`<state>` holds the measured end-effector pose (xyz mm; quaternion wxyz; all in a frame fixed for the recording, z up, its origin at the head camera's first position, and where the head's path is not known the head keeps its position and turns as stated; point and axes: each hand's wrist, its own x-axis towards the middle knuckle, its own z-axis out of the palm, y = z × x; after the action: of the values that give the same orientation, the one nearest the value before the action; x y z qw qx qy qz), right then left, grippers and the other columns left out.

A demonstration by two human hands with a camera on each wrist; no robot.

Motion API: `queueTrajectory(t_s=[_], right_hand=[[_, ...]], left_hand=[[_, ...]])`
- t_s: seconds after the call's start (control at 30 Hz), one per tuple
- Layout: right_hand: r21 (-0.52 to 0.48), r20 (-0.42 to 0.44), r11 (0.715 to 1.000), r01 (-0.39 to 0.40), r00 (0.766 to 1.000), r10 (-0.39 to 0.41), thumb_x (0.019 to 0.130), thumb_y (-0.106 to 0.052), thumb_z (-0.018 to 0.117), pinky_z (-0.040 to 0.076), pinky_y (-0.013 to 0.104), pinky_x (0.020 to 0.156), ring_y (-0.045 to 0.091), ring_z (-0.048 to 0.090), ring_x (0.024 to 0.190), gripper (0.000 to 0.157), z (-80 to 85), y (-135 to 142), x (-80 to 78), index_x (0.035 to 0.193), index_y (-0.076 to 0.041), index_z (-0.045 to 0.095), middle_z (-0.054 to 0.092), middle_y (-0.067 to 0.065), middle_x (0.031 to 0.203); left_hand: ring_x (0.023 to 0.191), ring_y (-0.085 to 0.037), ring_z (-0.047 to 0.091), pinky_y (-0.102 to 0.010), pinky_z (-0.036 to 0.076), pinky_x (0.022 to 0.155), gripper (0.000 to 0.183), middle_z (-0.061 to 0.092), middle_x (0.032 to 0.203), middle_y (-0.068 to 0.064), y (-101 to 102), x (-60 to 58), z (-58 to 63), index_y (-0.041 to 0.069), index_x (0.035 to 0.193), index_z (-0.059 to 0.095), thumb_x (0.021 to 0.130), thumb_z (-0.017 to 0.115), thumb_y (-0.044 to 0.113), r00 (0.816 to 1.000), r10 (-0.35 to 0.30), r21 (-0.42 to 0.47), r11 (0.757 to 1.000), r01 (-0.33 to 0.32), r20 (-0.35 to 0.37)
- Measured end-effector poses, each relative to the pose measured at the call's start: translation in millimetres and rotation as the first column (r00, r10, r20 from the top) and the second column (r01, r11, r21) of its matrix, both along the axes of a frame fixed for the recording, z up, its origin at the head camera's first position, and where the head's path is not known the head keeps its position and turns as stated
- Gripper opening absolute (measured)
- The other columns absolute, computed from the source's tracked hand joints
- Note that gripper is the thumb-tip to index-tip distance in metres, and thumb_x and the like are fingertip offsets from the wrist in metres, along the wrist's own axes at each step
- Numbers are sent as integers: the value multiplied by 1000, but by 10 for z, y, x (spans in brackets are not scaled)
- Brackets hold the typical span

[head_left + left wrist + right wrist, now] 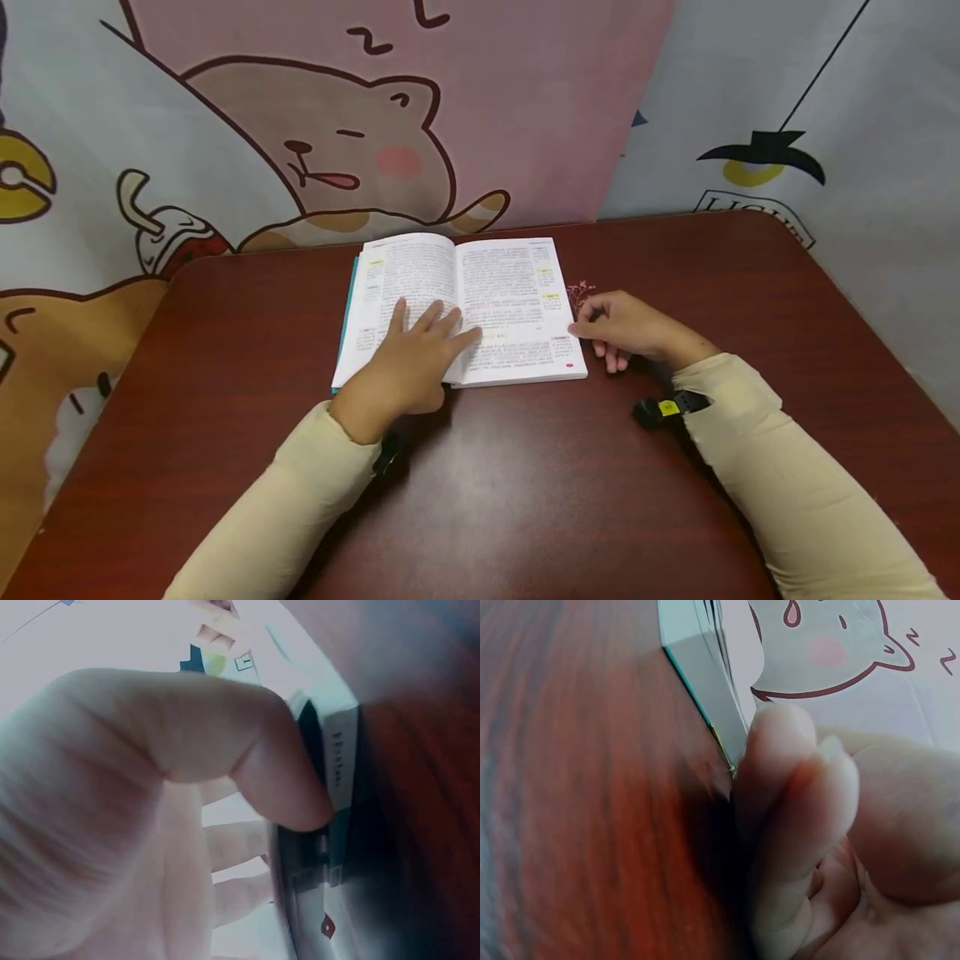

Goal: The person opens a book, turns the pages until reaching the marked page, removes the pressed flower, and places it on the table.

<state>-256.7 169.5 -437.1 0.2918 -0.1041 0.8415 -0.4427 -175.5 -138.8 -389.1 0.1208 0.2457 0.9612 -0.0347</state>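
An open book [506, 287] with printed pages lies on the brown table, a teal cover edge showing at its left. My left hand [412, 350] rests with spread fingers across the left page and the center fold. In the left wrist view its thumb [247, 750] bends beside the book's lower edge. At the right page's outer edge, the thumb and index finger of my right hand [626, 325] pinch the page edge; the other fingers hang curled below. A small pink branch-shaped ornament [580, 292] sticks out beside the book, just above that hand.
The brown table [525, 492] has rounded far corners and meets a wall covering [555, 108] with cartoon animals. Black wrist straps show at both cuffs, the right one with a yellow label [668, 407].
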Motion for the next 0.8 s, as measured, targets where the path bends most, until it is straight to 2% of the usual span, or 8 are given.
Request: queueTrajectory(t_s=[0.1,0.23,0.43,0.6,0.8], right_hand=[[-2,11,1000,-2,1000,2,97,-28,66,51,32,42,15,58,41,31,-28,-1,1,100,1,56,57,6,61],[0,-1,1000,7,1000,-7,97,-27,66,50,32,41,15,57,40,29,-20,-1,3,100,1,56,56,6,61],[-12,-6,1000,-4,1000,4,97,-27,65,51,32,41,15,58,41,29,-13,2,10,99,0,56,56,6,63],[11,12,1000,-5,1000,5,97,-27,66,50,32,41,15,58,40,28,-30,12,18,100,-1,56,56,6,62],[11,2,1000,-4,1000,4,97,-28,65,50,32,41,15,57,40,28,-45,11,-2,100,-1,57,57,6,61]], left_hand=[[154,-34,21,-69,9,118,82,32,163,-13,-13,19,26,25,155,37,81,69,9,1000,1,-5,1000,-1,-2],[153,-35,25,-69,9,119,79,36,161,-14,-19,41,71,24,154,40,81,70,10,999,-7,7,1000,7,-53],[152,-35,27,-68,6,120,83,38,160,-14,-37,75,139,24,154,41,78,75,14,996,31,34,999,-28,-81],[151,-37,29,-70,7,118,84,40,158,-15,-72,103,170,22,153,42,77,75,14,995,25,63,998,-19,-96],[148,-38,35,-71,9,117,83,45,155,-16,-117,121,240,21,151,44,75,76,14,987,24,78,997,-12,-158]])
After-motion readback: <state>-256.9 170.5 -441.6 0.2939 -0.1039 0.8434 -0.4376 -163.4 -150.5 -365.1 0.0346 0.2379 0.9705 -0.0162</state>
